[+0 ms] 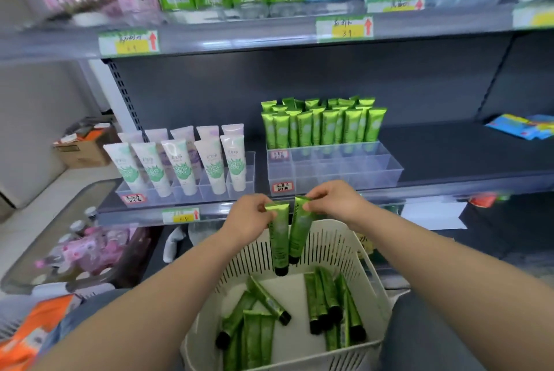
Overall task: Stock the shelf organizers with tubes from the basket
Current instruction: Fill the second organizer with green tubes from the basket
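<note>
With my left hand (250,217) and right hand (332,201) each pinching a green tube (279,238) by its crimp, caps hanging over the basket (368,277), I'd lift both and drop them cap-down into the organizer's (386,172) empty front cells.

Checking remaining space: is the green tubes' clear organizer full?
Not full. The clear organizer has green tubes only in back; its front compartments look empty.
</note>
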Motion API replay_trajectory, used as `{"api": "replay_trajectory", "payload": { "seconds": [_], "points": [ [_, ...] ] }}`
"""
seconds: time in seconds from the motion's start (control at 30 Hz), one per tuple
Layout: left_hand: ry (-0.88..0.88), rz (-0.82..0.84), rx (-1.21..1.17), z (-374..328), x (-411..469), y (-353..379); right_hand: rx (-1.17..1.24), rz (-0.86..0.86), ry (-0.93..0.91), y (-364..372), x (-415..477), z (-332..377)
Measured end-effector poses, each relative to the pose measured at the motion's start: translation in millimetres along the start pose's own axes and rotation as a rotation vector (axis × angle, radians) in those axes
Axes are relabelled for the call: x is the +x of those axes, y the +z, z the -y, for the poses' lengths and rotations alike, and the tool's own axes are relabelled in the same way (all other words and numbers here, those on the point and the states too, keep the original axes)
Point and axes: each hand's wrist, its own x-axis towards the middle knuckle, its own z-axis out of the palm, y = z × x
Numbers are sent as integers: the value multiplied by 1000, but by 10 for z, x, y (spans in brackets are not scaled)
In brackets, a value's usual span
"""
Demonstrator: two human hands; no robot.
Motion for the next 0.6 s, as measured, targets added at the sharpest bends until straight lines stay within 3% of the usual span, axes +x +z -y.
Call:
{"api": "replay_trajectory", "payload": {
  "seconds": [0.6],
  "points": [
    [201, -150, 205, -774, 801, -506, -51, -159, -172, -554, 680, 803]
  ]
}}
